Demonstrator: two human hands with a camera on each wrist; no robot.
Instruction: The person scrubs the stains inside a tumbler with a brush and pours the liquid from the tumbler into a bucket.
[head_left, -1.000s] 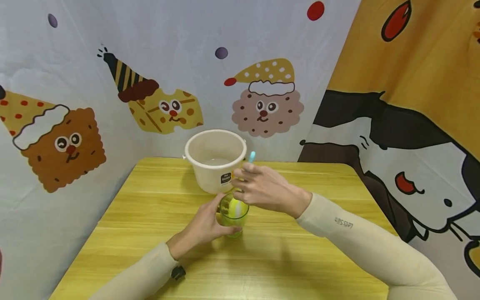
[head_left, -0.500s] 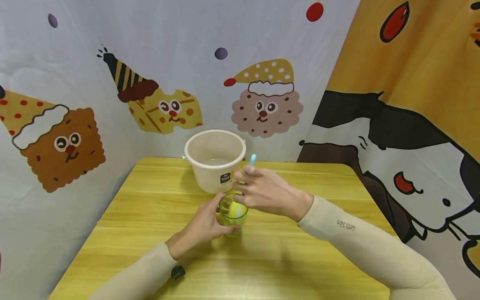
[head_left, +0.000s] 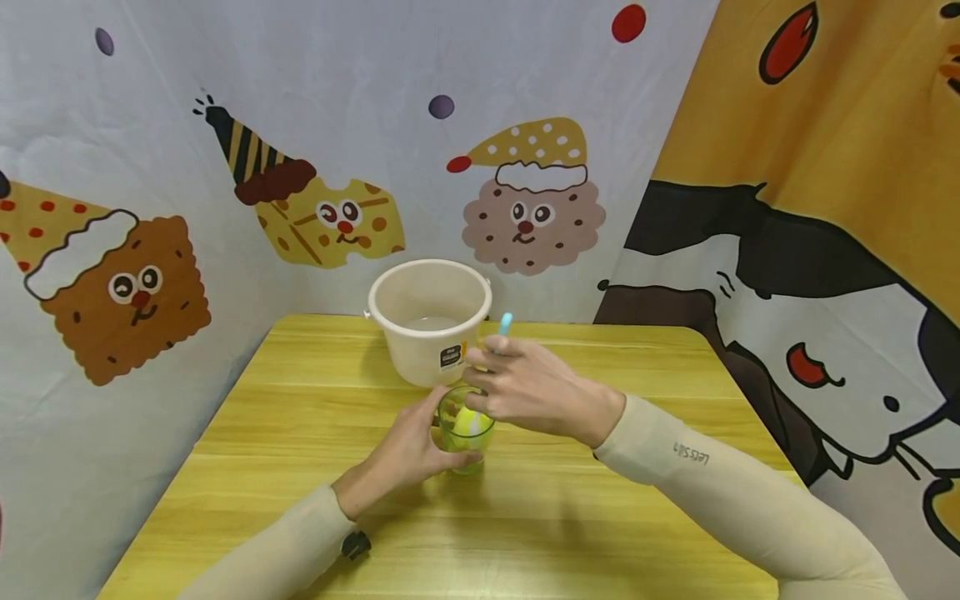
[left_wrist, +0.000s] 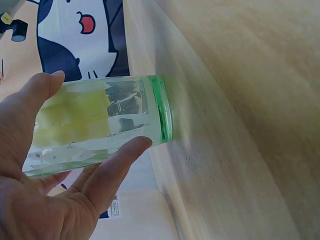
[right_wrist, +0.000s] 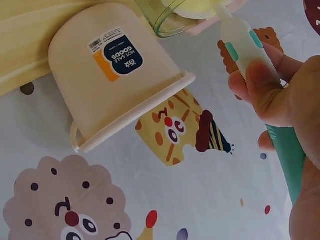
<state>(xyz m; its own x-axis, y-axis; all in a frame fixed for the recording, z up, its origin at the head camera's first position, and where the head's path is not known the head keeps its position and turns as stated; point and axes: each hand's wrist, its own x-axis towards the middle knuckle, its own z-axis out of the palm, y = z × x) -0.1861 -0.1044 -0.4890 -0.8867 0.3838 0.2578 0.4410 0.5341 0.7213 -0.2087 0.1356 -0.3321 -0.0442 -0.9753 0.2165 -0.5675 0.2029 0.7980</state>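
My left hand (head_left: 408, 442) grips a clear, green-tinted glass (left_wrist: 132, 107) around its side. In the left wrist view, the green base of the glass is right at the tabletop. My right hand (head_left: 536, 387) holds a cup brush (right_wrist: 287, 155) by its teal and white handle, the thumb pressed on the white part. The light blue handle end (head_left: 506, 322) sticks up above that hand. Inside the glass sits the brush's yellow and white sponge head (head_left: 471, 423), also seen through the wall in the left wrist view. My right fingers overlap the glass rim in the head view.
A cream plastic bucket (head_left: 408, 354) with a dark label stands just behind the glass on the wood-look table (head_left: 600, 517). Cartoon-printed cloth (head_left: 360, 108) hangs behind and at both sides. A small black object (head_left: 356, 546) shows at the left wrist.
My right hand and the brush handle have shifted slightly down. The sponge head has turned and moved a little left inside the glass. My left hand and the bucket stay in place.
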